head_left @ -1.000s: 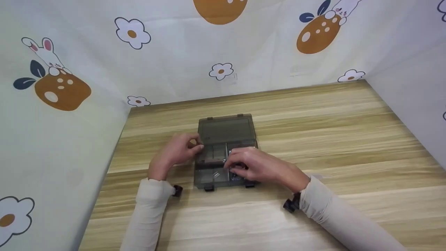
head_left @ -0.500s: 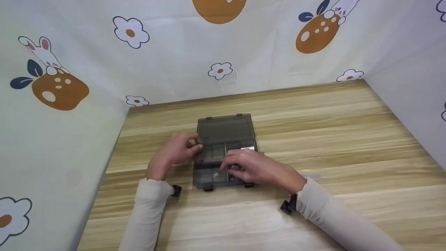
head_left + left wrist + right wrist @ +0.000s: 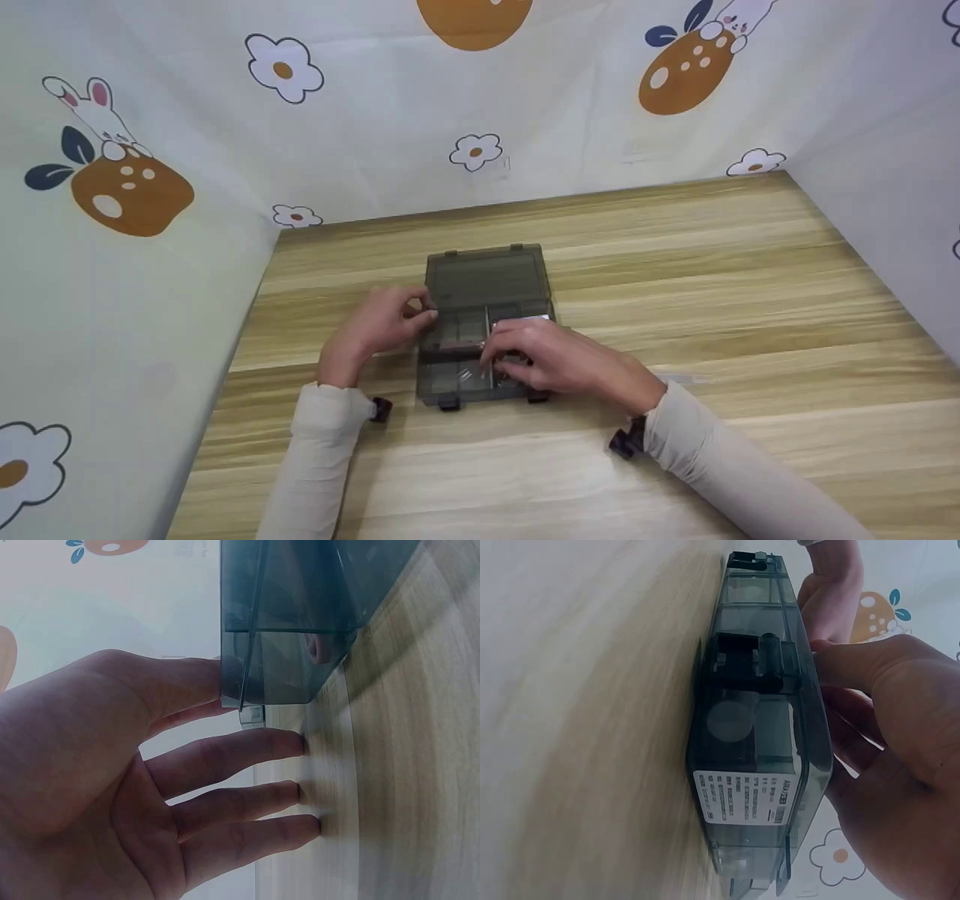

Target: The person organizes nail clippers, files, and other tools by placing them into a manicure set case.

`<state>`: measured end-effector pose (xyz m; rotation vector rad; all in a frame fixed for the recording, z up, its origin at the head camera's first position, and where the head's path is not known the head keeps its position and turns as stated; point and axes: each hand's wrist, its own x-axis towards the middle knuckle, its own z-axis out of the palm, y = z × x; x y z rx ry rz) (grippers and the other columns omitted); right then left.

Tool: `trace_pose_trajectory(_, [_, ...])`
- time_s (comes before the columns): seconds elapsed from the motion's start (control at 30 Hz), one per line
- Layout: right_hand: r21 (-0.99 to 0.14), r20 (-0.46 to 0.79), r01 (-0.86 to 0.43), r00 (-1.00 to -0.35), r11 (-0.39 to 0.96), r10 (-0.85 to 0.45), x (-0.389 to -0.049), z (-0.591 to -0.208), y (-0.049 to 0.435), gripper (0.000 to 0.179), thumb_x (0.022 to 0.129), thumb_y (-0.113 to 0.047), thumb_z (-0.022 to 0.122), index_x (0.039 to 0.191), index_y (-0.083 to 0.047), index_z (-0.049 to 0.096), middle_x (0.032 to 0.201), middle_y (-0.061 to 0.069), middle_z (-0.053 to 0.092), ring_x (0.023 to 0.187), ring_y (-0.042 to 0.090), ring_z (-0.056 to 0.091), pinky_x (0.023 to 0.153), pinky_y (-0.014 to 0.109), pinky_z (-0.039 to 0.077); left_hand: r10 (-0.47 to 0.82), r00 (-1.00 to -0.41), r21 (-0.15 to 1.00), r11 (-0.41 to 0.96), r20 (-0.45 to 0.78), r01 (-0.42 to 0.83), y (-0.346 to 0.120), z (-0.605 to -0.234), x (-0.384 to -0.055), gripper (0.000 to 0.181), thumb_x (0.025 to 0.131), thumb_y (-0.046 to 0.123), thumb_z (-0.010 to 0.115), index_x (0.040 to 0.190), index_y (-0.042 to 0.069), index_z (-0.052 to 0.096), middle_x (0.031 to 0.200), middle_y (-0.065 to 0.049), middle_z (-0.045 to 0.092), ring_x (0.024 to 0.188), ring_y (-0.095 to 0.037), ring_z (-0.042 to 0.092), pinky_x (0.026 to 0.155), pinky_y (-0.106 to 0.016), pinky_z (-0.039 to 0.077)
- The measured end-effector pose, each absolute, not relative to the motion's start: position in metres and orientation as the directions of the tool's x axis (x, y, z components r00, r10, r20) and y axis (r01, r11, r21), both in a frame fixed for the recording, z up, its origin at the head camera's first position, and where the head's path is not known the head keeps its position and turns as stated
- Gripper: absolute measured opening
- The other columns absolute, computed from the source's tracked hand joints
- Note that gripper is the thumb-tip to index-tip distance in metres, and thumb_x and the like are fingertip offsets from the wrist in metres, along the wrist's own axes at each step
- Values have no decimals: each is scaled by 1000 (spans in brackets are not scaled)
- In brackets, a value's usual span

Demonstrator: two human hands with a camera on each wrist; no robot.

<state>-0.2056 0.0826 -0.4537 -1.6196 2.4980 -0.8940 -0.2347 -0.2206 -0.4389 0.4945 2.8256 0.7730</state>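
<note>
A smoky see-through compartment box [image 3: 457,330] stands on the table with its lid [image 3: 487,277] laid open toward the back. My left hand [image 3: 382,321] grips the box's left rim between thumb and index finger. In the left wrist view its other fingers [image 3: 240,802] are spread, their tips down at the tabletop. My right hand [image 3: 559,360] reaches over the right compartments with curled fingers, tips near the middle divider [image 3: 487,321]. Its fingertips are partly hidden, and I cannot tell what they hold. Small clear pieces [image 3: 465,373] show in the front left compartment.
Two dark latches [image 3: 449,405] are on the box's front edge. A white printed label [image 3: 746,799] is stuck on its side. A thin clear strip [image 3: 682,377] lies on the wood-look table [image 3: 750,300] by the right wrist. Patterned sheets [image 3: 390,112] enclose the table.
My right hand shifts slightly over the compartments, its fingers adjusting near the divider. The left hand stays at the rim, and the box keeps its place.
</note>
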Motion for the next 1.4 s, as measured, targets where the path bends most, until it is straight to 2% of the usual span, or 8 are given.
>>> trace_pose_trajectory(0.2, [-502,286,-816,-468,285,-836,-207,-453,91,17,104,-8,71,118,-13,80,116,-2,76,109,10,72,95,31,63,365,-928,529,804,-76,273,-220,-437,-235,12,107,23,70,108,12,74,121,-15,80,117,-34,77,101,-55,63])
trace_pose_trajectory(0.5, [-491,305,-817,-487,303,-818,-209,-451,109,16,103,-8,73,116,-12,79,115,0,76,108,13,73,96,36,63,363,-929,524,807,-74,274,-220,-438,-234,12,107,25,70,108,14,74,119,-13,81,115,-33,77,100,-54,63])
trace_pose_trajectory(0.67, [-495,290,-799,-521,340,-803,-208,-451,121,17,101,-8,75,116,-14,80,113,-2,75,103,12,72,93,36,63,363,-930,518,808,-62,281,-220,-439,-234,11,106,24,70,108,14,75,117,-13,81,113,-32,78,99,-54,63])
trace_pose_trajectory(0.97, [-513,249,-761,-575,397,-779,-205,-452,147,21,100,-8,76,119,-13,79,120,-1,76,112,14,74,99,33,64,371,-926,538,794,-65,281,-221,-438,-235,11,106,22,70,108,13,75,116,-12,81,112,-31,78,98,-53,64])
trace_pose_trajectory(1.2, [-495,320,-782,-570,379,-757,-203,-453,164,23,97,-4,78,119,-11,79,119,0,76,108,16,75,92,33,67,364,-929,527,804,-66,277,-221,-438,-235,11,107,24,70,109,15,75,115,-10,81,111,-28,78,97,-52,64])
trace_pose_trajectory(1.4, [-519,310,-761,-593,390,-743,-202,-454,178,27,95,1,77,120,-10,78,118,2,77,107,19,76,89,33,67,362,-930,526,804,-64,277,-220,-438,-235,10,106,23,70,108,15,75,115,-10,82,112,-28,78,97,-52,64])
